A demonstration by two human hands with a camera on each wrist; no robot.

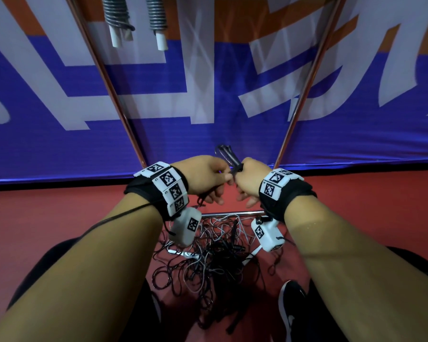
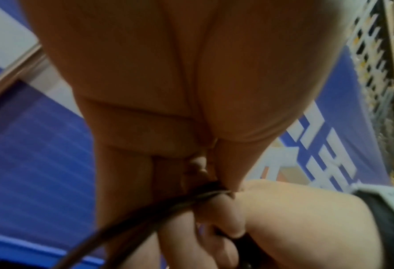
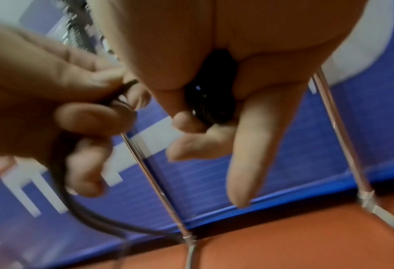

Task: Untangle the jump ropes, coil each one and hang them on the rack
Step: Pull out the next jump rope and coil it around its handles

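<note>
While a blue, white and orange printed banner point(image 1: 208, 99) fills the wall behind, the chrome metal tube rack point(image 1: 304, 77) stands before it on the red floor point(image 1: 47, 218), its two uprights slanting up and a low crossbar near the wrists. Two coiled grey jump ropes with white handles point(image 1: 136, 21) hang side by side at the rack's top left. Below the forearms a tangled heap of black and white jump ropes point(image 1: 208, 262) sprawls on the floor, just beside a black sneaker point(image 1: 292, 309). Both hands meet in front of the rack — the right hand point(image 1: 248, 180) grips a small bundled coil of black jump rope point(image 1: 226, 154), fingers curled round it, little finger straight. The left hand point(image 1: 204, 177) pinches that rope's loose strand between thumb and fingers.
</note>
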